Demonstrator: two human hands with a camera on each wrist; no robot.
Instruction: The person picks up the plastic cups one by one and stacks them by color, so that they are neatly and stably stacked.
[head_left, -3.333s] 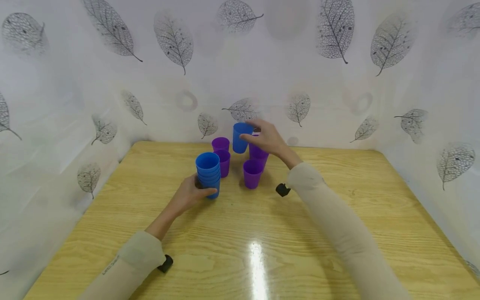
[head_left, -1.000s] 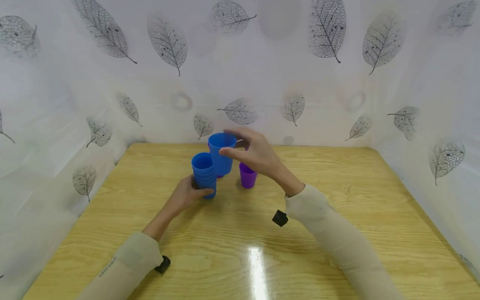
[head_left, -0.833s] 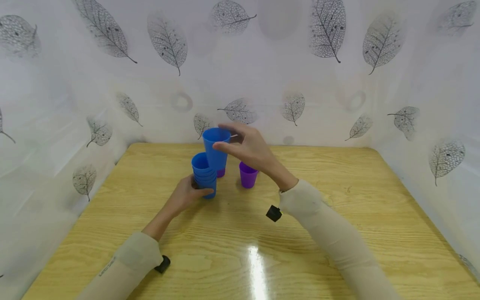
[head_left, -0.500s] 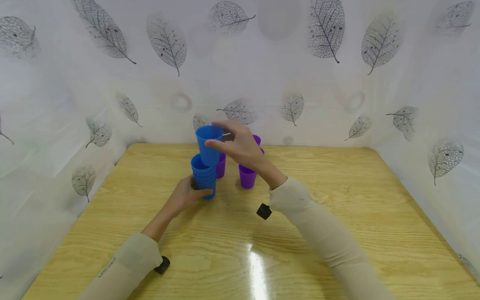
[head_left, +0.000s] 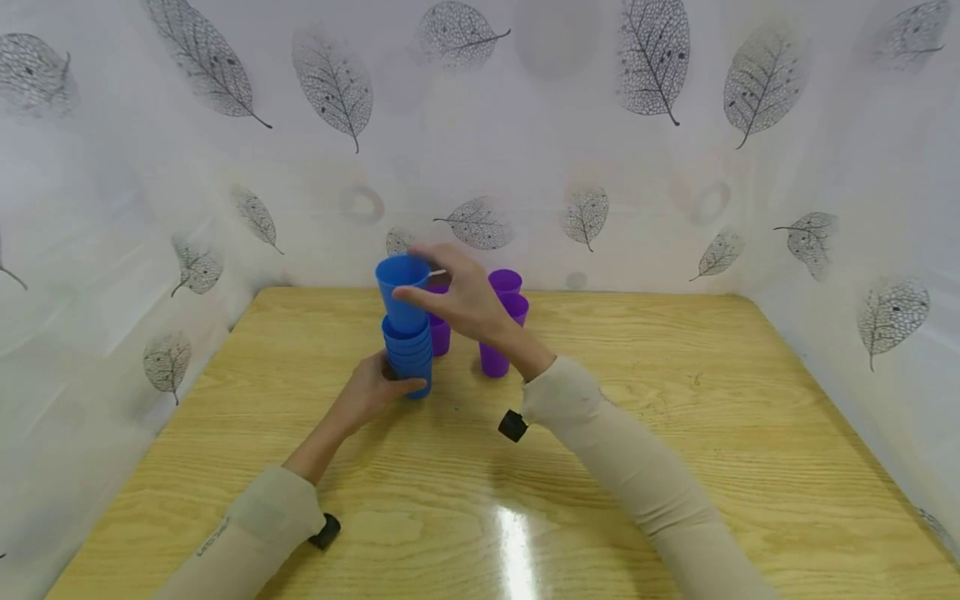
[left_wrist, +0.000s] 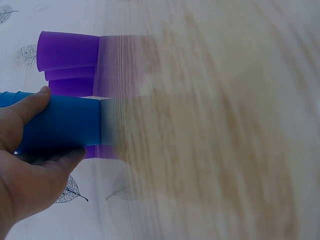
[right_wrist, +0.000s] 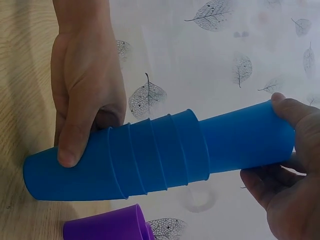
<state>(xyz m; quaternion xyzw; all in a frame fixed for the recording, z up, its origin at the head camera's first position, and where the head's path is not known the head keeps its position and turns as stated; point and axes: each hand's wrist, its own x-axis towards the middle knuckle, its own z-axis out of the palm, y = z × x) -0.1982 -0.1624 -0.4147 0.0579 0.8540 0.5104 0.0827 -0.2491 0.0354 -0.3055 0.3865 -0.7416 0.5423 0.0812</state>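
My left hand [head_left: 375, 390] grips a stack of nested blue cups [head_left: 411, 365] low on its side, with the stack upright on the table. My right hand [head_left: 467, 293] pinches one more blue cup [head_left: 400, 292] near its rim, directly above that stack. In the right wrist view this single cup [right_wrist: 247, 137] has its lower end inside the mouth of the top stacked cup [right_wrist: 192, 145], and much of its wall shows above it. The left wrist view shows my thumb and fingers around the lowest blue cup [left_wrist: 65, 122].
Purple cups stand behind the blue stack [head_left: 440, 337] and to its right [head_left: 495, 360], [head_left: 506, 282], partly covered by my right hand. The wooden table [head_left: 420, 517] meets a white leaf-print backdrop [head_left: 525, 150] at the back and sides.
My right hand has carried the single blue cup leftward from among the purple cups, then lowered it into the top of the stack. My left hand has stayed in place.
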